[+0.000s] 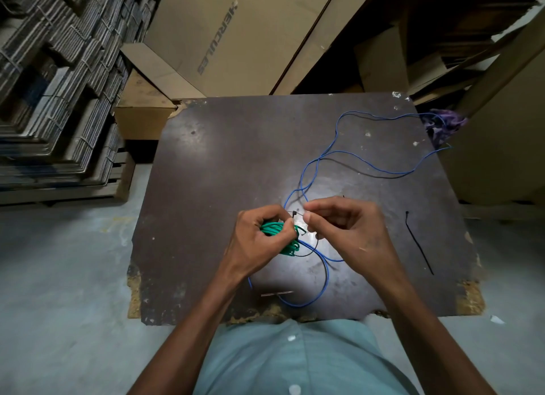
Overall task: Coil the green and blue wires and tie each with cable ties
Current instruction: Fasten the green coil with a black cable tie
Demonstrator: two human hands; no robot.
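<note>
Your left hand [259, 241] is closed around the coil of green wire [275, 232], holding it just above the near middle of the dark table [206, 188]. The loops stick out from your fist on its right side. Your right hand [348, 229] sits just to the right of it, with thumb and forefinger pinched narrow on the thin tail of a black cable tie [295, 213] whose small head lies between your two hands, right at the coil. You can see a thin black loop hanging below the coil, though whether it belongs to that tie is hard to tell.

The blue wire [324, 158] lies loose and uncoiled on the table. It runs from a loop at the near edge, passes under your hands, and wanders off toward the far right corner, where it reaches a purple bundle [445, 123]. A second black cable tie [418, 242] lies straight on the table to the right of your right hand, well apart from it. Cardboard boxes [236, 34] stand beyond the far edge
</note>
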